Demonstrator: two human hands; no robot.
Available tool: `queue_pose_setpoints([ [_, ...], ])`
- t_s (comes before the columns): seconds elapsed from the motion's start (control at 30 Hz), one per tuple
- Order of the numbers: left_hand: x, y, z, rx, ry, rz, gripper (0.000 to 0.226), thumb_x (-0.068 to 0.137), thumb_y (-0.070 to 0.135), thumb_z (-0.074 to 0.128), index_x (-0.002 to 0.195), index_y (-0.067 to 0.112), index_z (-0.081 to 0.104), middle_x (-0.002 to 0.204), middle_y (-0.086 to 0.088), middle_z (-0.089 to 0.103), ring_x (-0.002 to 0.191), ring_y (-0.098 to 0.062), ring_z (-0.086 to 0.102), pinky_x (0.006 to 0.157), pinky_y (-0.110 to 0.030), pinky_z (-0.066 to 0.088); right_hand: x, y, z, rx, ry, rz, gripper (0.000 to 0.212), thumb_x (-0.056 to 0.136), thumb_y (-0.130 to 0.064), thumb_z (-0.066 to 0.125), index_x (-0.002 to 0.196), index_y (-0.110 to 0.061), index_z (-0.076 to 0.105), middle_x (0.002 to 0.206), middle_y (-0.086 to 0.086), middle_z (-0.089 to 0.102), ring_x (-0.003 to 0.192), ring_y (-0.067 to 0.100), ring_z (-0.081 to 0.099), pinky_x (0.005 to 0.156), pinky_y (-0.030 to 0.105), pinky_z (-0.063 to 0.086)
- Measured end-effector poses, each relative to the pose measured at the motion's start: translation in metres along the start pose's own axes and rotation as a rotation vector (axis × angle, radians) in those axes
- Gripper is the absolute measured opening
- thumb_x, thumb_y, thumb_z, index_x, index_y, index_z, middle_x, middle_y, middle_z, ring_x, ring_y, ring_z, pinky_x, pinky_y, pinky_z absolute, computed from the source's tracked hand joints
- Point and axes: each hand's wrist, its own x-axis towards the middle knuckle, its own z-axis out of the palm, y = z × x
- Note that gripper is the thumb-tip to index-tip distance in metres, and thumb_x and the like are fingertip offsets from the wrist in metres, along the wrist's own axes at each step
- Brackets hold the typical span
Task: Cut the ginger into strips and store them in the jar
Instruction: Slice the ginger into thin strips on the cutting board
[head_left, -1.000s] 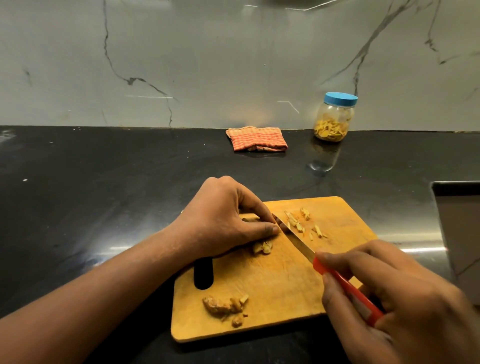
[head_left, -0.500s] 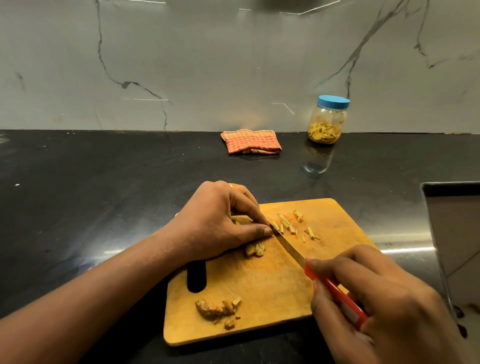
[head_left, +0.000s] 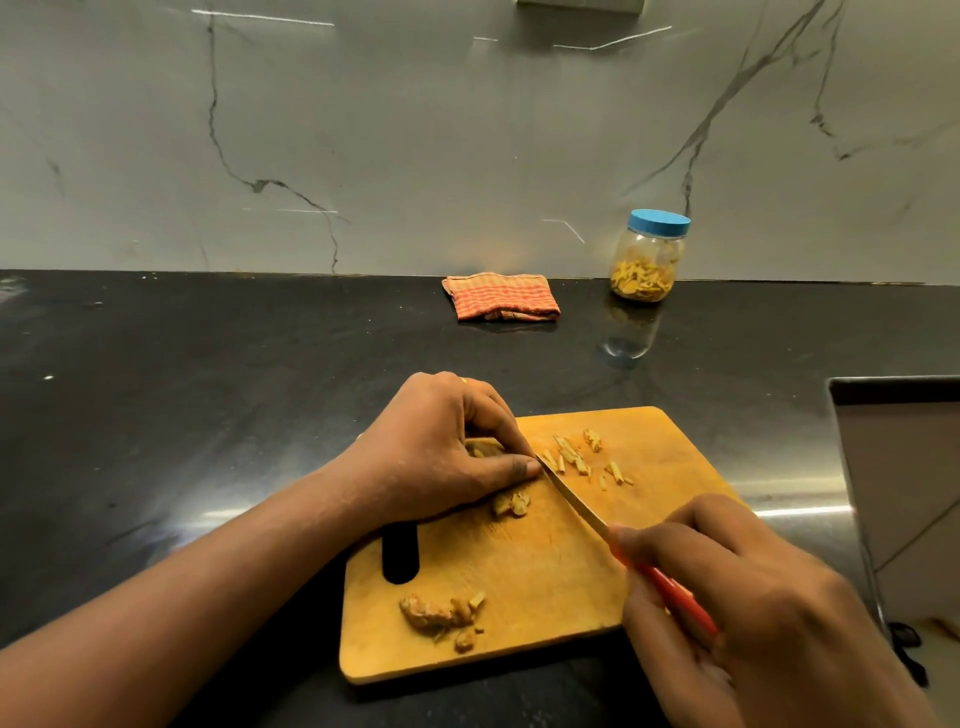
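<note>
Slicing is continuing: the right hand (head_left: 753, 597) is gripping the knife (head_left: 576, 500), its blade now sitting closer to the left hand (head_left: 441, 457) pinching the ginger (head_left: 480, 448) on the board (head_left: 519, 571). Strips (head_left: 571, 457) are gathering beside it; the lidded jar (head_left: 647, 260) is waiting well apart.

Supporting surface: a black, glossy stone countertop (head_left: 208, 415) that spans the full width of the scene and ends at a pale veined wall (head_left: 415, 130) on the far side. Three items lie directly on it. A wooden cutting board (head_left: 524, 571) lies flat at the near centre, slightly rotated; a dark oblong slot (head_left: 400, 553) is cut near its left edge. A folded orange checked cloth (head_left: 501, 297) lies at the far centre, close to the wall. A clear jar (head_left: 647, 260) with a blue lid (head_left: 658, 222) stands upright to the right of the cloth, apart from it, partly filled with yellow strips; its reflection shows on the countertop on its near side
</note>
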Motion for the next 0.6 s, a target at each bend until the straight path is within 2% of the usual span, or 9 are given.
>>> queue_pose_setpoints([
  [0.07, 0.0, 0.0, 0.0, -0.005, -0.003, 0.0, 0.002, 0.078, 0.03, 0.081, 0.08, 0.03, 0.079, 0.09, 0.015, 0.07, 0.09, 0.001, 0.064, 0.082, -0.022, 0.057, -0.004, 0.002, -0.004, 0.023, 0.017, 0.025, 0.015, 0.066, -0.02, 0.067, 0.076, -0.028, 0.074, 0.072, -0.008, 0.058, 0.051, 0.002, 0.048, 0.056, 0.013, 0.041],
  [0.17, -0.001, -0.001, -0.001, -0.013, -0.006, -0.004, 0.001, 0.079, 0.029, 0.08, 0.08, 0.029, 0.08, 0.091, 0.014, 0.07, 0.091, 0.001, 0.065, 0.082, -0.021, 0.056, -0.006, 0.007, -0.005, 0.071, 0.029, 0.043, 0.013, 0.068, -0.021, 0.068, 0.077, -0.029, 0.073, 0.074, -0.011, 0.057, 0.058, -0.005, 0.04, 0.059, 0.004, 0.036],
  [0.27, -0.001, -0.003, -0.002, -0.039, 0.003, -0.017, 0.001, 0.081, 0.026, 0.08, 0.081, 0.026, 0.08, 0.091, 0.014, 0.07, 0.091, -0.002, 0.065, 0.082, -0.024, 0.057, -0.006, 0.009, -0.004, 0.113, 0.022, 0.064, 0.014, 0.069, -0.022, 0.067, 0.079, -0.03, 0.073, 0.074, -0.012, 0.055, 0.059, -0.013, 0.04, 0.061, -0.002, 0.032],
  [0.4, 0.0, -0.005, -0.002, -0.06, 0.0, -0.024, 0.002, 0.082, 0.023, 0.078, 0.083, 0.024, 0.08, 0.093, 0.013, 0.07, 0.092, -0.005, 0.066, 0.083, -0.028, 0.058, -0.002, 0.01, -0.005, 0.111, 0.021, 0.062, 0.014, 0.069, -0.022, 0.067, 0.08, -0.029, 0.073, 0.074, -0.01, 0.057, 0.057, -0.011, 0.042, 0.059, -0.002, 0.031],
  [0.6, -0.001, -0.004, 0.001, -0.002, 0.001, 0.02, 0.008, 0.083, 0.024, 0.077, 0.09, 0.028, 0.079, 0.097, 0.016, 0.07, 0.095, 0.0, 0.064, 0.086, -0.024, 0.056, 0.0, 0.013, -0.004, 0.109, 0.025, 0.059, 0.014, 0.069, -0.021, 0.068, 0.08, -0.026, 0.074, 0.074, -0.01, 0.058, 0.057, -0.007, 0.044, 0.059, -0.001, 0.033],
])
